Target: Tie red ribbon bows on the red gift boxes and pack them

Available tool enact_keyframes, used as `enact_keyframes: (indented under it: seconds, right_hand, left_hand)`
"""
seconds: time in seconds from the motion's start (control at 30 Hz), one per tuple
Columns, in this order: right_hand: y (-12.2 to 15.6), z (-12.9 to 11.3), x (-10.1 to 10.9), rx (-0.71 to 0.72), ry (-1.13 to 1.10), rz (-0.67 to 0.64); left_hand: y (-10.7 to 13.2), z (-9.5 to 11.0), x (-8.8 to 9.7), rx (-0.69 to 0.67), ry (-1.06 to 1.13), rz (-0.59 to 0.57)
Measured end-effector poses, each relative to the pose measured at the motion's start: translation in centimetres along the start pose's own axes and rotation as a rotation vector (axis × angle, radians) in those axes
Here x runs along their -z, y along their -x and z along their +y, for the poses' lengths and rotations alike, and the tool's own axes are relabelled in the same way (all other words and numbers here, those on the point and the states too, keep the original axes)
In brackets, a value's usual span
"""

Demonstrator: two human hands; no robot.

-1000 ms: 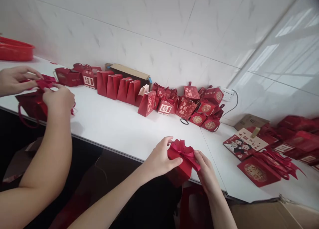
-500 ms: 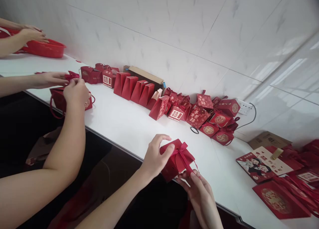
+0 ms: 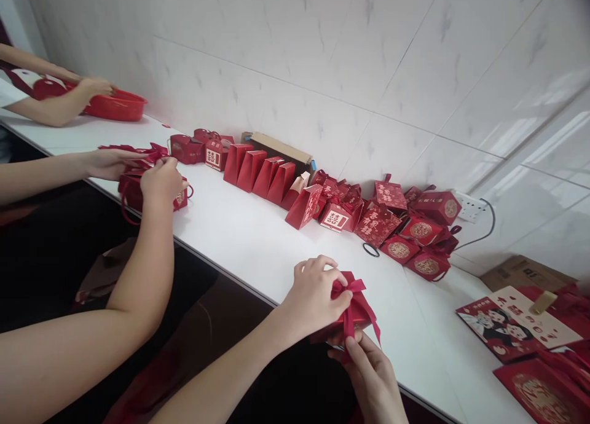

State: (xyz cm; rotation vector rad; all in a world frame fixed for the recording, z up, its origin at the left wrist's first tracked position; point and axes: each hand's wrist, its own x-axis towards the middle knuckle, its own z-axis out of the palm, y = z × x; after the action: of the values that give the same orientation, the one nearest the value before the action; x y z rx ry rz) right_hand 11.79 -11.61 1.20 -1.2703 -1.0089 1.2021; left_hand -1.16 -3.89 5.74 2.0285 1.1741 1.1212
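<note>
A small red gift box (image 3: 364, 310) with a red ribbon bow (image 3: 354, 287) sits at the front edge of the white table (image 3: 249, 246). My left hand (image 3: 316, 298) lies over the box's top, fingers closed on the bow. My right hand (image 3: 369, 375) is just below the box at the table edge. Its fingers are pinched on a ribbon tail (image 3: 348, 329) that hangs down.
A co-worker's two hands (image 3: 159, 181) work on a red bag (image 3: 133, 190) at the left. Another person's hand rests on a red basin (image 3: 115, 104). Red folded boxes (image 3: 258, 169) and finished boxes (image 3: 396, 221) line the wall. Flat red cards (image 3: 502, 325) lie right.
My left hand has moved from the box's side onto its top and closed on the bow. My right hand has dropped below the box with the ribbon tail. The view has swung left.
</note>
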Motion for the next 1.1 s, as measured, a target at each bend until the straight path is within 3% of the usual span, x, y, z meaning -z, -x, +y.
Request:
enact_keyframes:
  seconds: [0.1,0.3,0.47,0.53,0.6,0.7,0.8,0.97,1.1]
  right_hand:
    - [-0.1,0.3,0.1,0.017,0.078,-0.024]
    - [-0.1,0.5,-0.7,0.074,0.169,-0.015]
    - [0.8,-0.2,0.1,0.120,0.277,-0.148]
    - [1.1,-0.4,1.2,0.143,0.238,-0.096]
    - [1.1,-0.4,2.5,0.142,0.195,0.051]
    - [0.3,-0.5,3.8,0.054,0.241,0.180]
    - [-0.6,-0.7,3.7,-0.012,0.225,0.100]
    - [-0.6,-0.6,2.4,0.125,0.179,0.017]
    - [0.1,-0.5,3.3,0.122,0.285,-0.059]
  left_hand:
    - [-0.6,0.0,-0.2,-0.021,0.022,-0.070]
    - [-1.1,-0.8,-0.2,0.008,0.127,-0.098]
    - [-1.7,-1.2,0.2,-0.015,0.175,-0.172]
    - [-1.9,-1.3,0.4,-0.008,0.166,-0.197]
    - [-2.0,-1.5,0.5,-0.014,0.156,-0.224]
    - [-2.3,-1.7,0.7,-0.037,0.171,-0.269]
    - [-2.8,-1.7,0.8,-0.047,0.200,-0.343]
    - [-3.6,-1.5,0.9,-0.066,0.194,-0.417]
    - [-3.9,-1.4,0.9,-0.042,0.191,-0.412]
